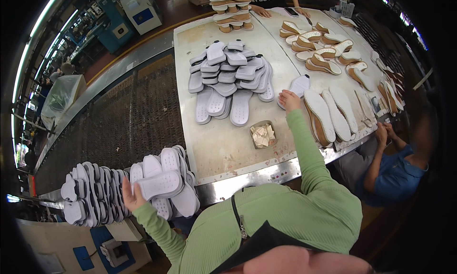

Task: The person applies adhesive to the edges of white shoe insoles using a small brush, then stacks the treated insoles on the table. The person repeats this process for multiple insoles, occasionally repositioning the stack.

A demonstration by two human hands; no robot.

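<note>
My right hand [289,101] is over the middle of a grey shoe sole [300,85] with a dark tip, its fingers curled across it. The sole shows on both sides of the hand. At the lower left, my left hand [134,196] has its fingers stretched and apart, beside the end of a pale grey sole [161,184] that lies on top of a pile. A large heap of similar grey soles [226,76] rests on the table, left of my right hand. Near my right forearm stands a small box [263,134] filled with pale paper pieces.
White-topped wedge soles [323,64] and long white soles [328,114] cover the table's right side. Rows of grey soles [93,193] stand at the lower left beside a dark conveyor [114,102]. A co-worker in blue [395,174] sits at right; another person's hands [261,11] rest at the far edge.
</note>
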